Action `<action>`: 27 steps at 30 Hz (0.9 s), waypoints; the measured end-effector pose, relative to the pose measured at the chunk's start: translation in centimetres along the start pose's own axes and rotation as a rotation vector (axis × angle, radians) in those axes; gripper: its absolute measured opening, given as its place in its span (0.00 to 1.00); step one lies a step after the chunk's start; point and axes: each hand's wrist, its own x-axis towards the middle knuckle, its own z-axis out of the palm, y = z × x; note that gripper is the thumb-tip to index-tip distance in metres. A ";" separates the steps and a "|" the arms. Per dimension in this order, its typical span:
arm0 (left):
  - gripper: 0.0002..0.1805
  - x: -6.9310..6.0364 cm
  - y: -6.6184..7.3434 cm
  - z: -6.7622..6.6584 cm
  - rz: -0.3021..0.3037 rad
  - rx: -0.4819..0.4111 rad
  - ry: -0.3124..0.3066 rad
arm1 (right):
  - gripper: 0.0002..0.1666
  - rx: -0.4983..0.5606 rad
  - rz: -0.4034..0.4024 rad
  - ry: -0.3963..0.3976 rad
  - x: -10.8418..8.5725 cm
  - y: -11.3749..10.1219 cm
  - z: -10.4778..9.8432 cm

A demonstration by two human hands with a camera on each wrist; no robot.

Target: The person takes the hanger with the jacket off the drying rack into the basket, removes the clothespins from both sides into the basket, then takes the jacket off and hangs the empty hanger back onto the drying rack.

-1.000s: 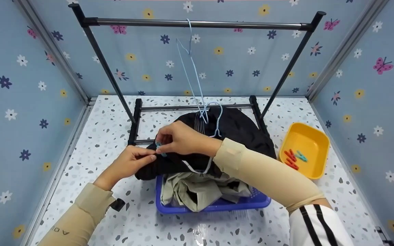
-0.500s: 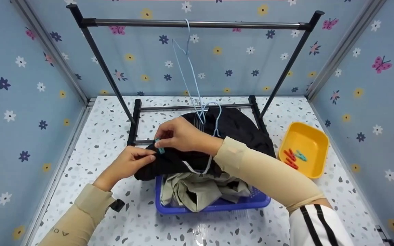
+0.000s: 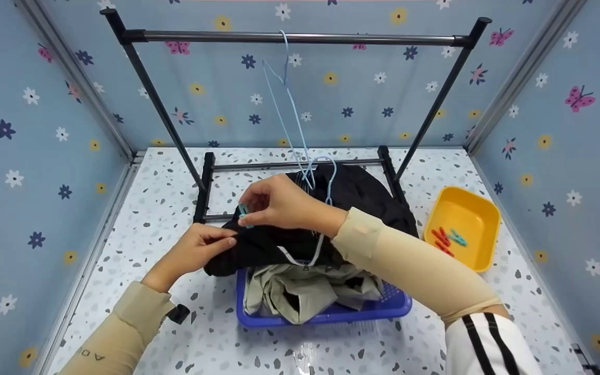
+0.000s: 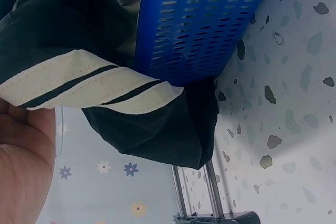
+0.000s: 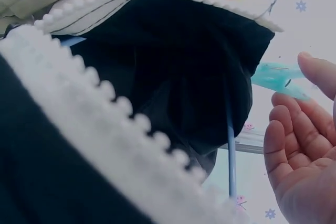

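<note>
Teal clothespin (image 5: 275,76): pinched between thumb and fingers of the right hand (image 3: 284,204), its far end at the edge of a black zip jacket (image 3: 263,251). Left hand (image 3: 196,250): pinches jacket fabric near the clothespin.

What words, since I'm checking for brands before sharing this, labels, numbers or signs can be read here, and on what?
Left sleeve: a short row of dark letters, seen at an angle and too small to quote with certainty.
No other lettering can be made out, including on the black garment, teal peg, blue basket or yellow tub.
</note>
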 end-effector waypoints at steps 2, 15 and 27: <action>0.09 0.0 0.1 0.0 0.001 -0.008 -0.002 | 0.14 -0.009 -0.005 -0.003 -0.2 0.0 -0.2; 0.09 -0.1 -0.1 0.0 -0.024 -0.011 0.006 | 0.18 0.024 0.008 0.026 -1.6 0.3 -1.6; 0.08 -0.2 -0.1 0.0 0.005 0.004 0.014 | 0.18 0.011 -0.032 0.121 -4.1 0.6 -4.0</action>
